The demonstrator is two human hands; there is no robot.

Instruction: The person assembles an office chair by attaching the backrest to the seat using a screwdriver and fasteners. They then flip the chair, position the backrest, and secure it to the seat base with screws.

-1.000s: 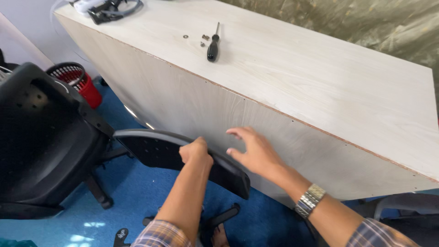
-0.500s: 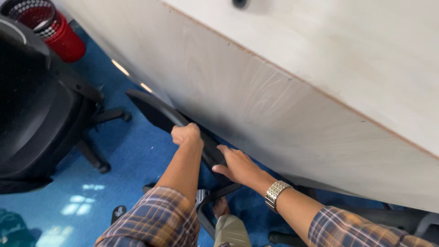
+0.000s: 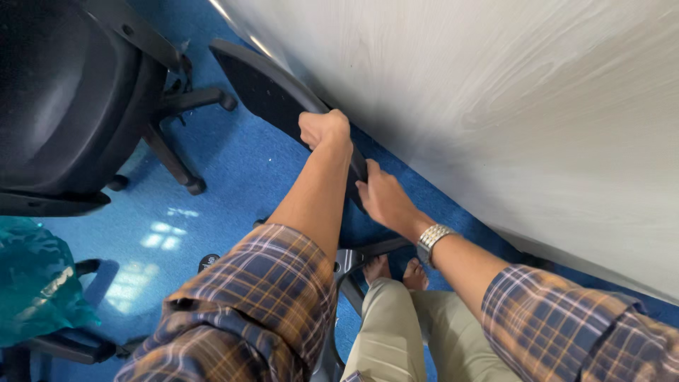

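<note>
A long black curved chair part (image 3: 265,88), like an armrest or backrest panel, slants beside the pale wooden desk side (image 3: 495,106). My left hand (image 3: 324,129) is closed around its upper edge near the middle. My right hand (image 3: 382,198), with a metal watch on the wrist, grips its lower end close to the desk panel. Both arms wear plaid sleeves. Under my arms a grey chair base (image 3: 346,265) and bare feet (image 3: 396,272) show on the blue carpet.
A black office chair (image 3: 67,106) with wheeled legs stands at the left on blue carpet (image 3: 233,177). A teal bag (image 3: 39,283) rests on another chair at the lower left. The desk panel fills the right side.
My view has dropped from the desk top toward the floor. My right hand left the desk side and took hold of the black part's lower end; my left hand kept its grip.
</note>
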